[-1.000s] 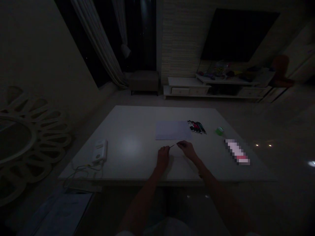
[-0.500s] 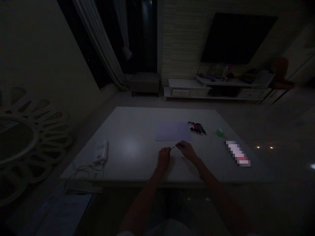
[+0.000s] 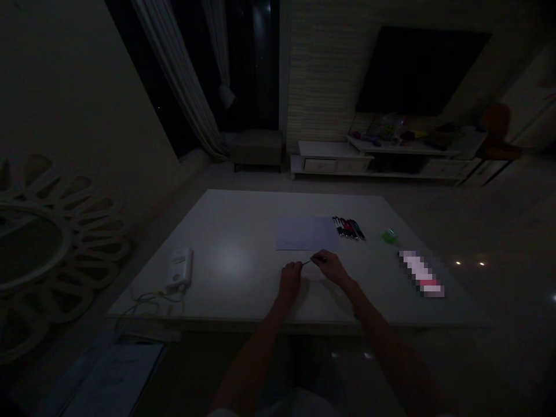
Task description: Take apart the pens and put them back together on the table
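The room is very dim. Both my hands rest on a white table point(image 3: 234, 231) near its front edge. My left hand point(image 3: 290, 277) is closed in a pinch on one end of a thin dark stick-like thing point(image 3: 307, 262). My right hand point(image 3: 332, 265) is closed on its other end. What the thin thing is I cannot make out. Just beyond my hands lies a pale sheet of paper point(image 3: 302, 233). To its right lie several pens point(image 3: 348, 227) side by side.
A small green object point(image 3: 388, 236) and a pale oblong item point(image 3: 420, 273) lie at the table's right. A white device point(image 3: 179, 267) with a cable sits at the left. A low TV stand point(image 3: 382, 156) and stool point(image 3: 256, 149) stand beyond.
My hands have kept their hold and place on the table. The view has shifted slightly.
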`<state>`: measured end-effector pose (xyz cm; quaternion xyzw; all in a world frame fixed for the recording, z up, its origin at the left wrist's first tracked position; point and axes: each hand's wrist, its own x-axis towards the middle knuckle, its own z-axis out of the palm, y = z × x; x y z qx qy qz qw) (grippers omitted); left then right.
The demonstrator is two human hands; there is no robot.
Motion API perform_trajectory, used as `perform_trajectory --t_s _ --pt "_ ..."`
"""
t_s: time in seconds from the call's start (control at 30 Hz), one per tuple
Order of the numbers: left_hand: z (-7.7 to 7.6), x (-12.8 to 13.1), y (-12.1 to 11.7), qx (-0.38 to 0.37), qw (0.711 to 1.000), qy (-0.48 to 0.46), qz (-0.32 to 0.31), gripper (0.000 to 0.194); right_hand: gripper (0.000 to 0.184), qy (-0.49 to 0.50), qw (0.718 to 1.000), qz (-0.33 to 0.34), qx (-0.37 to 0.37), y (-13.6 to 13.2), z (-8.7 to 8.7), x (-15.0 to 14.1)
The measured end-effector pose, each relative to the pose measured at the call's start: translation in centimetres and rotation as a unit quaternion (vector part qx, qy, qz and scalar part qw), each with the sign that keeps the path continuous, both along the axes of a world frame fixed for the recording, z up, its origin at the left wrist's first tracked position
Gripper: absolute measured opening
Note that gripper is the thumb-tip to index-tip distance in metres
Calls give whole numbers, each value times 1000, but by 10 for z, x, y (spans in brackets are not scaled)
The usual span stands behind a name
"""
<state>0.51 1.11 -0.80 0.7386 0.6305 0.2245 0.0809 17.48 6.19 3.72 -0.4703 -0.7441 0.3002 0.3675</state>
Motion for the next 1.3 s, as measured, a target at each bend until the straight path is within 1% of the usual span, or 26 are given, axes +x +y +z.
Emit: perform_trajectory --t_s 0.23,0.27,0.33,0.4,0.47,0.53,0.6,0.67,0.73,0.8,0.9,0.97,1.1,1.2,1.3 --pt "0 1 -2 13 1000 3 -26 24 17 -29 997 66 -34 -1 -5 -13" --pt "0 1 -2 10 1000 0 -21 24 18 -26 996 74 -45 0 -8 -14" --pt "0 1 -2 5 1000 -11 -10 24 29 -20 996 69 -59 2 -14 -9" --pt "-1 0 -2 10 1000 -20 -3 23 37 -36 998 25 -43 6 -22 2" --pt "-2 1 -1 20 999 -26 -1 23 31 -77 996 -55 -4 11 -32 15" --pt "-5 1 0 27 999 -31 6 22 25 -116 986 -121 21 14 -41 25" --pt "-7 1 1 33 999 -38 8 22 21 -132 979 -151 26 15 -48 30" --pt "-8 1 1 37 998 -45 10 22 18 -120 980 -157 21 14 -50 31" --pt "-8 2 2 36 998 -49 7 22 18 -85 987 -137 3 11 -48 32" --pt "-6 2 1 32 998 -48 4 22 20 -45 995 -93 -17 7 -41 34" --pt "-2 2 0 25 999 -34 0 21 20 -10 999 -46 -2 -1 -26 36" --pt "1 1 -1 16 1000 -25 -3 22 20 2 999 -37 18 -6 -17 35" --pt "6 1 -3 7 1000 -15 -10 26 20 13 999 -20 27 -11 -4 28" --pt "8 2 -3 11 1000 -7 -13 25 19 15 999 -20 32 -13 2 23" --pt "7 1 -3 7 1000 1 -12 23 18 12 999 -3 33 -12 3 21"
